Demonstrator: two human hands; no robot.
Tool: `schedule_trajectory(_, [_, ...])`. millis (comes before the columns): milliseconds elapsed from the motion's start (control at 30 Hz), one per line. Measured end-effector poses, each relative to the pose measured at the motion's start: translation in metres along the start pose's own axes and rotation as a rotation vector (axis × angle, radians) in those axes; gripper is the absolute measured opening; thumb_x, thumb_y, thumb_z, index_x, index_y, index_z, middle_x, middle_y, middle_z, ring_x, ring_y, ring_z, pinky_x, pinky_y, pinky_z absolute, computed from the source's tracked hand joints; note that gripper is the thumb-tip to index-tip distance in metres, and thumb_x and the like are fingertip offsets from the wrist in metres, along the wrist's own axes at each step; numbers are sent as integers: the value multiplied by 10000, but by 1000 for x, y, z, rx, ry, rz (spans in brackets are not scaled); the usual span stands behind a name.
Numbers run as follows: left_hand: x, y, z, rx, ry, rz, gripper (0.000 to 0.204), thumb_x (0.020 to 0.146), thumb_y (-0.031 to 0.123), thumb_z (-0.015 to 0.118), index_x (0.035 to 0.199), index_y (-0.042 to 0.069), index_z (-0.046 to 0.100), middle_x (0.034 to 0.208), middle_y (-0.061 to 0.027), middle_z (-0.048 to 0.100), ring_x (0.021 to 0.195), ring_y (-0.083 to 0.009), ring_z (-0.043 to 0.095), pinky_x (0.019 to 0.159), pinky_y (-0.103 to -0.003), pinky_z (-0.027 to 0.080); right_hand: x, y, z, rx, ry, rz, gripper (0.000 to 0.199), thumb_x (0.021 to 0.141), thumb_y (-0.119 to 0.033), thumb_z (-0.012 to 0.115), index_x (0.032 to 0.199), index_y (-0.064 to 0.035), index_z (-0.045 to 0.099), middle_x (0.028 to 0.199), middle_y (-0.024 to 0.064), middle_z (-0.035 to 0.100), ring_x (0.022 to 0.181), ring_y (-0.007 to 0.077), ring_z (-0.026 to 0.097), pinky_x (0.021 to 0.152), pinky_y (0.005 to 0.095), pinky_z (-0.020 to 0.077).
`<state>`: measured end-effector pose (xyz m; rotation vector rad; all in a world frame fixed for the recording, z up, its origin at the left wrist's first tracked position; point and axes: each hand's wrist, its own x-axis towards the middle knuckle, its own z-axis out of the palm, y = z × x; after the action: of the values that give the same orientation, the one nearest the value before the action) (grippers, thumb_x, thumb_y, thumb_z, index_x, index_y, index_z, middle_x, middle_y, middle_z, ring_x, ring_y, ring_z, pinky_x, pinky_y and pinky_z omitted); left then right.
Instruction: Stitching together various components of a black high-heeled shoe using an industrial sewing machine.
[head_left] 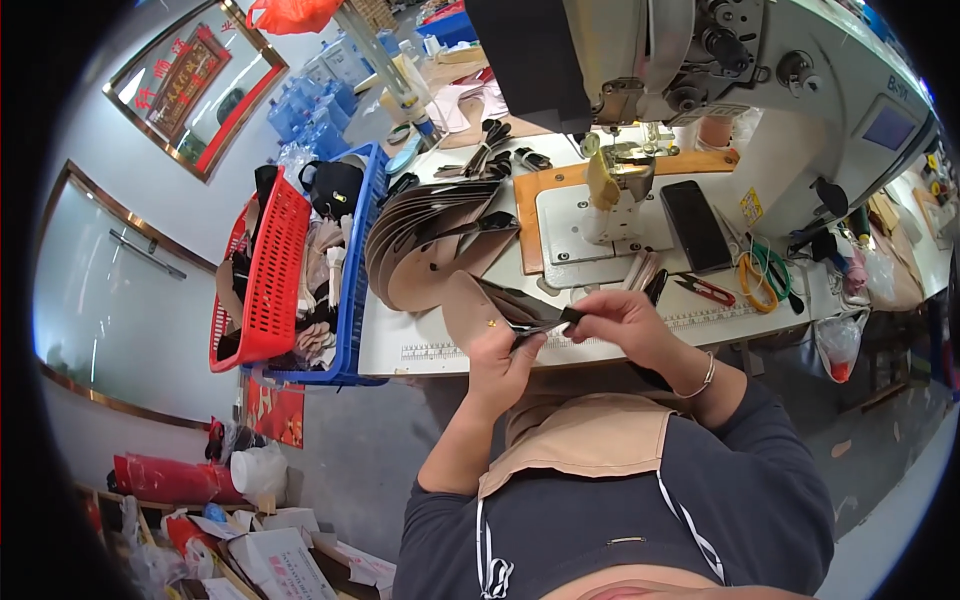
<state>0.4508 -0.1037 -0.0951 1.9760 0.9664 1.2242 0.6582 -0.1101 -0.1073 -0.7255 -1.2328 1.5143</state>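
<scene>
My left hand point(500, 368) is closed on a beige-backed, black-faced bag panel point(466, 312) with a small gold-coloured fitting, at the front edge of the sewing table. To its right, my right hand point(622, 325) pinches the end of a narrow black strip point(571, 315) beside the panel. Whether the strip is joined to the panel, I cannot tell. Behind my hands stands an industrial sewing machine point(612, 185). A fanned stack of similar beige and black panels point(425, 240) lies left of it.
A black phone point(695, 226), red-handled snips point(706, 290) and orange-handled scissors point(757, 281) lie right of the machine plate. A ruler strip point(430, 351) runs along the table's front. A red basket point(270, 275) leans in a blue crate point(348, 320) at the left.
</scene>
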Motion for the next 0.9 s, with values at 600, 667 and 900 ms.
schedule_trajectory(600, [-6, -17, 8, 329, 188, 312, 165, 751, -16, 670, 915, -2, 667, 859, -150, 664, 727, -292, 639, 662, -311, 486, -81, -2, -143, -1332, 562, -213, 209, 705, -70, 716, 893, -20, 642, 830, 137, 617, 812, 310, 595, 686, 352, 483])
schedule_trajectory(667, [1, -14, 18, 381, 219, 453, 164, 754, -12, 653, 916, 1, 671, 880, -168, 664, 755, -341, 640, 678, -338, 498, -84, -1, -142, -1438, 499, -306, 177, 726, -37, 681, 899, -27, 640, 847, 126, 614, 802, 305, 597, 691, 363, 486])
schedule_trajectory(900, [-4, -19, 18, 449, 156, 557, 192, 737, -29, 628, 916, 8, 685, 939, -195, 654, 832, -359, 632, 760, -373, 502, -84, 0, -143, -1444, 455, -353, 177, 740, 35, 619, 902, -35, 622, 853, 113, 588, 788, 304, 596, 685, 353, 494])
